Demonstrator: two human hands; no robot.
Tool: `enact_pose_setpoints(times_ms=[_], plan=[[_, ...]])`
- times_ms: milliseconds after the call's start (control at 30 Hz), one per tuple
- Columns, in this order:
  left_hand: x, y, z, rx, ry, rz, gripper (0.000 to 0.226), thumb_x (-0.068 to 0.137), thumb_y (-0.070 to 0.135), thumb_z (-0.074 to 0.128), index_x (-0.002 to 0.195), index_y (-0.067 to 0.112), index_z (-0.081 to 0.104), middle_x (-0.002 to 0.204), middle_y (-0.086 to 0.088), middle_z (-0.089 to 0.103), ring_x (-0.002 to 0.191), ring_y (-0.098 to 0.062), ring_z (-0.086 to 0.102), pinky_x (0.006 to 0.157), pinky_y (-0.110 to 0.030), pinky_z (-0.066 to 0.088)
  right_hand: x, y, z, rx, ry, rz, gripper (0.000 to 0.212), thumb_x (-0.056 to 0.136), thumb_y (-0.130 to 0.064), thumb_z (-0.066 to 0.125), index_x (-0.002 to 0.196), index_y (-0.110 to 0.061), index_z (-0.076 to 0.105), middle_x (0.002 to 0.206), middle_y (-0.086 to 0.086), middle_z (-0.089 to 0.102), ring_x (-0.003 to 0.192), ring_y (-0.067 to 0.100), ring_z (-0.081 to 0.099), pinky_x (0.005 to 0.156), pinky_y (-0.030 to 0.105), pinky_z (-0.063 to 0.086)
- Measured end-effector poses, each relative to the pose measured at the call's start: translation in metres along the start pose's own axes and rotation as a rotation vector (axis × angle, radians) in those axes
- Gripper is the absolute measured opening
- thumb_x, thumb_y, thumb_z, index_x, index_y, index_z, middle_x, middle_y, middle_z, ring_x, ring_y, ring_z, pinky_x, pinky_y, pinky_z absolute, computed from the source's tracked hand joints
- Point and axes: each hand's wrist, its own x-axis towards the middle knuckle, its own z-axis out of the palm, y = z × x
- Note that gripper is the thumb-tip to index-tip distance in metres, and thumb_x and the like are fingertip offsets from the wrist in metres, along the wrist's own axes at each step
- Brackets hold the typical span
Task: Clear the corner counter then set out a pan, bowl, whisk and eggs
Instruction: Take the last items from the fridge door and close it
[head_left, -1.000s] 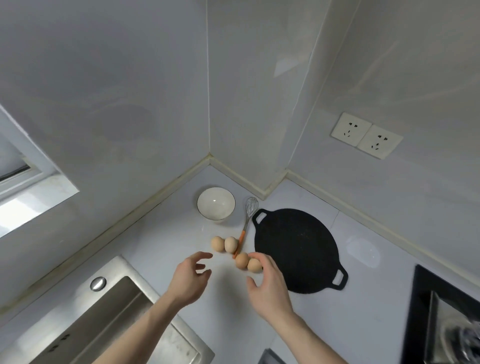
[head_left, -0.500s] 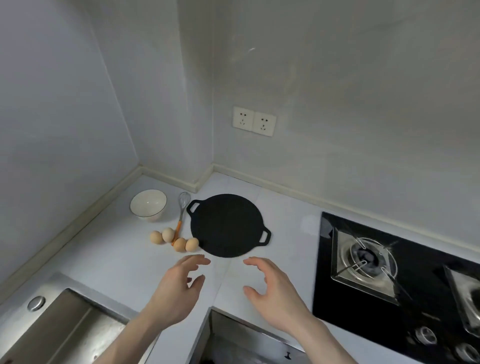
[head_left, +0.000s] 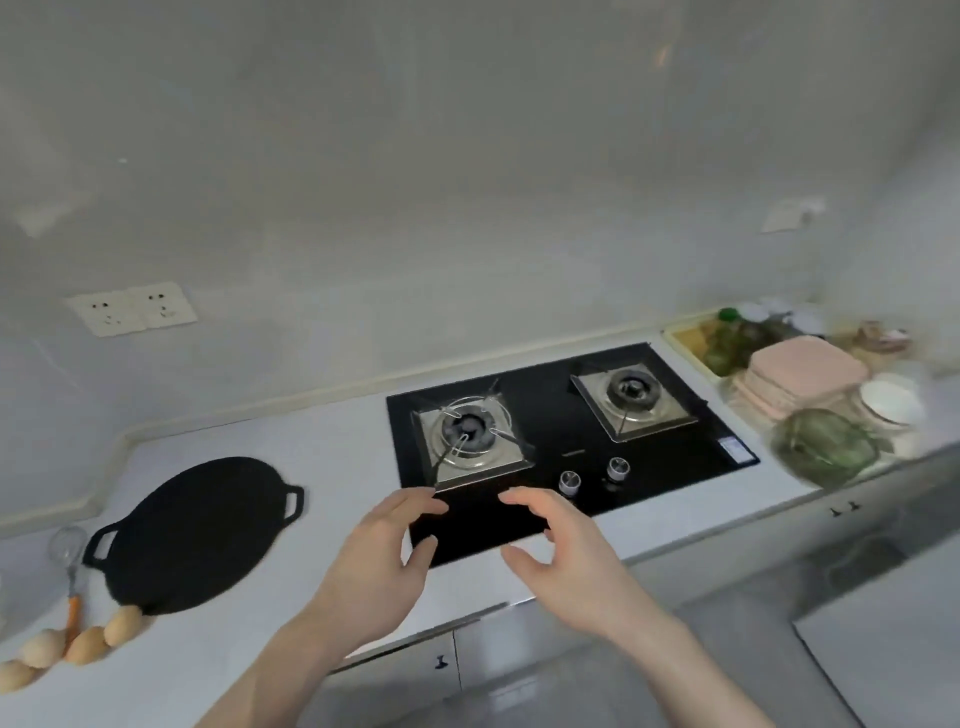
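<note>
Both hands, left hand (head_left: 382, 566) and right hand (head_left: 563, 558), hang empty with loose fingers. The pan (head_left: 192, 535), whisk (head_left: 70, 571) and eggs (head_left: 85, 644) sit at the bench's left end (bowl unseen). A bump could roll eggs off.

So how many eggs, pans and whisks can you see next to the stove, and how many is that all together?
Eggs: 4, the last one cut by the picture's edge
Pans: 1, the flat black pan
Whisks: 1, the whisk with an orange handle
Total: 6
</note>
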Motion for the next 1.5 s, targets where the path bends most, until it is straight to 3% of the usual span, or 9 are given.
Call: enact_pose_setpoints(times_ms=[200, 300, 467, 633, 1067, 1233, 1367, 1500], plan=[[0.041, 0.049, 0.058, 0.039, -0.228, 0.187, 0.036, 0.098, 0.025, 0.059, 0.126, 0.047, 0.058, 0.143, 0.033, 0.044, 0.135, 0.006, 0.041, 0.115, -0.031, 0.040, -0.054, 0.046, -0.050, 0.048, 0.217, 0.201, 0.045, 0.092, -0.035, 0.065, 0.131, -0.050, 0.049, 0.139, -0.032, 0.045, 0.125, -0.004, 0.049, 0.110, 0.021, 0.040], [0.062, 0.069, 0.077, 0.049, -0.307, 0.269, 0.035, 0.098, 0.025, 0.060, 0.125, 0.047, 0.059, 0.142, 0.034, 0.044, 0.134, 0.007, 0.041, 0.115, -0.033, 0.040, -0.078, 0.060, -0.067, 0.046, 0.320, 0.286, 0.045, 0.092, -0.035, 0.065, 0.133, -0.046, 0.049, 0.138, -0.031, 0.045, 0.124, -0.013, 0.042, 0.110, 0.018, 0.037], [0.091, 0.121, 0.113, 0.009, -0.415, 0.448, 0.035, 0.097, 0.025, 0.062, 0.123, 0.048, 0.058, 0.141, 0.036, 0.043, 0.131, 0.004, 0.045, 0.113, -0.034, 0.042, -0.121, 0.078, -0.094, 0.025, 0.500, 0.434, 0.046, 0.090, -0.037, 0.065, 0.133, -0.044, 0.051, 0.136, -0.030, 0.049, 0.128, -0.011, 0.040, 0.113, 0.024, 0.038], [0.103, 0.162, 0.137, -0.015, -0.510, 0.583, 0.033, 0.098, 0.027, 0.060, 0.124, 0.047, 0.057, 0.142, 0.037, 0.042, 0.133, 0.007, 0.043, 0.112, -0.032, 0.041, -0.152, 0.086, -0.107, 0.024, 0.660, 0.516, 0.046, 0.087, -0.038, 0.067, 0.130, -0.048, 0.052, 0.133, -0.035, 0.049, 0.129, -0.013, 0.041, 0.111, 0.025, 0.041], [0.072, 0.317, 0.236, -0.070, -0.717, 0.986, 0.032, 0.095, 0.024, 0.064, 0.122, 0.041, 0.061, 0.138, 0.031, 0.048, 0.129, 0.008, 0.045, 0.110, -0.023, 0.037, -0.293, 0.098, -0.165, 0.042, 1.126, 0.644, 0.042, 0.090, -0.026, 0.070, 0.123, -0.048, 0.057, 0.128, -0.036, 0.053, 0.125, -0.013, 0.047, 0.098, 0.012, 0.044], [0.046, 0.375, 0.295, -0.102, -0.754, 1.045, 0.032, 0.094, 0.021, 0.065, 0.122, 0.037, 0.063, 0.138, 0.027, 0.052, 0.130, 0.006, 0.047, 0.112, -0.024, 0.037, -0.351, 0.135, -0.197, 0.040, 1.214, 0.658, 0.042, 0.090, -0.025, 0.073, 0.122, -0.048, 0.058, 0.127, -0.034, 0.055, 0.124, -0.013, 0.049, 0.096, 0.010, 0.044], [0.026, 0.422, 0.354, -0.088, -0.780, 1.068, 0.031, 0.094, 0.021, 0.065, 0.121, 0.035, 0.064, 0.135, 0.025, 0.054, 0.131, 0.004, 0.047, 0.112, -0.016, 0.032, -0.395, 0.180, -0.228, 0.056, 1.217, 0.700, 0.044, 0.088, -0.026, 0.074, 0.122, -0.050, 0.058, 0.123, -0.044, 0.052, 0.121, -0.016, 0.048, 0.089, 0.002, 0.041], [0.010, 0.467, 0.408, -0.030, -0.810, 1.090, 0.033, 0.094, 0.023, 0.063, 0.124, 0.035, 0.062, 0.132, 0.026, 0.056, 0.126, 0.002, 0.049, 0.107, -0.020, 0.037, -0.429, 0.231, -0.258, 0.106, 1.197, 0.766, 0.042, 0.087, -0.029, 0.074, 0.121, -0.048, 0.058, 0.127, -0.029, 0.056, 0.121, -0.005, 0.052, 0.097, 0.020, 0.047]])
